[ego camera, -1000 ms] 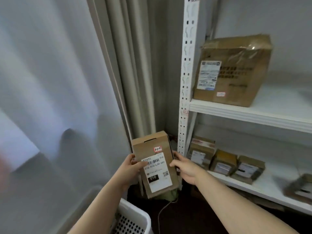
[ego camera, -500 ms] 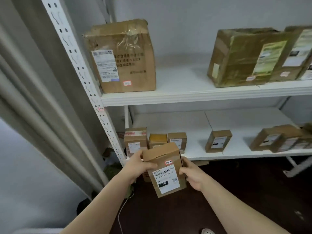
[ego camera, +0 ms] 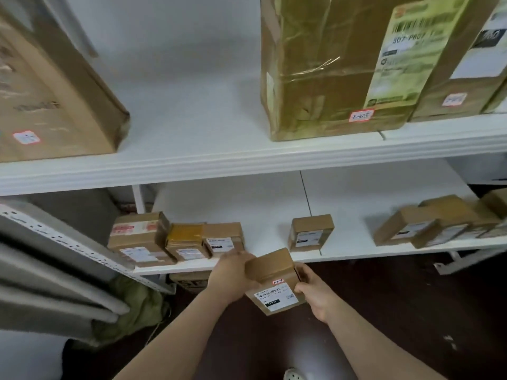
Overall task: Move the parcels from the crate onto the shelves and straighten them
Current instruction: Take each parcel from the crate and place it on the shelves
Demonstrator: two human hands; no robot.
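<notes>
I hold a small brown cardboard parcel (ego camera: 274, 281) with a white barcode label in both hands, just in front of the lower shelf's (ego camera: 356, 253) front edge. My left hand (ego camera: 230, 275) grips its left side and my right hand (ego camera: 312, 292) grips its right side. On the lower shelf, three small parcels (ego camera: 175, 239) stand side by side at the left. A single small parcel (ego camera: 311, 233) sits in the middle, and several more (ego camera: 439, 223) crowd the right end. The crate is out of view.
The upper shelf (ego camera: 247, 157) carries a big carton (ego camera: 46, 100) at the left and large taped cartons (ego camera: 343, 67) at the right. A perforated white upright (ego camera: 68, 242) and grey curtain (ego camera: 41, 292) are at the left. Dark floor lies below.
My view swung right from the curtain and crate to the shelves and came closer. The parcel, held in both hands throughout, moved up to the lower shelf's edge.
</notes>
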